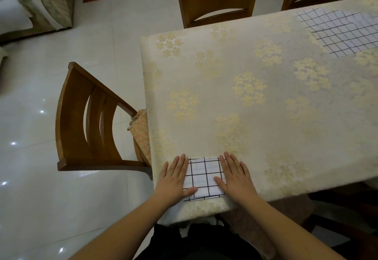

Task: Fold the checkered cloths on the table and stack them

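Left hand (175, 178): fingers straight and close together, palm down, lying flat over the left edge of the folded checkered cloth (204, 178); the thumb reaches across its near left corner.
Right hand (235, 178): fingers straight and slightly spread, pressing flat on the cloth's right edge, thumb lying on the fabric.
Folded checkered cloth: a small white square with black grid lines, several layers thick, lying flat between the two hands near the front edge of the table (245, 96).
Unfolded checkered cloth (341, 30): spread open at the far right corner of the table, well apart from the hands.
Table: covered by a cream cloth with gold flowers.
Wooden chair (90, 120): at the table's left end.
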`<state>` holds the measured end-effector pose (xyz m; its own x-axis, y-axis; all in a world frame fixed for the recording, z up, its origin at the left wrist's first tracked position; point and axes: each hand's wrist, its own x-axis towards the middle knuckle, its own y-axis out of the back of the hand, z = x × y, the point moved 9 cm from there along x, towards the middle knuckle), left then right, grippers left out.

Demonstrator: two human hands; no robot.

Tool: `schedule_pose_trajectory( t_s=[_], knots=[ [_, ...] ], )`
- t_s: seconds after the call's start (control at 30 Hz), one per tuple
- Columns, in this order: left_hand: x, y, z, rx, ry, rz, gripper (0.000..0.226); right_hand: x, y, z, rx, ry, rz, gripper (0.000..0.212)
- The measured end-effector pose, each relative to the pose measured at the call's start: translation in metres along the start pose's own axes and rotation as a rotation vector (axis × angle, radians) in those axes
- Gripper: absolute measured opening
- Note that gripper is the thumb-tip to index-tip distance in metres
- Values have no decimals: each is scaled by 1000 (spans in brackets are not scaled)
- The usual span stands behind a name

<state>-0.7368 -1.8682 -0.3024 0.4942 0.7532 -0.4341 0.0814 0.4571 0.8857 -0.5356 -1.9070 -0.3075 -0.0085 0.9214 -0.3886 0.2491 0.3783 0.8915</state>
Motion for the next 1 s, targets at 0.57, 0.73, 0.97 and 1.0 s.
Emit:
schedule_pose_trajectory(
  t_s=[0.57,0.73,0.97,1.0],
  knots=[
    [-92,85,-44,91,116,119,59,-37,75,-91,-165,122,144,58],
    [-143,98,-82,68,217,206,58,-50,78,-166,-186,245,197,60],
    [-222,79,-158,42,354,183,61,-68,66,-295,-207,384,198,61],
    [-235,75,-170,36,362,170,61,-70,62,-314,-206,398,198,61]
  ],
)
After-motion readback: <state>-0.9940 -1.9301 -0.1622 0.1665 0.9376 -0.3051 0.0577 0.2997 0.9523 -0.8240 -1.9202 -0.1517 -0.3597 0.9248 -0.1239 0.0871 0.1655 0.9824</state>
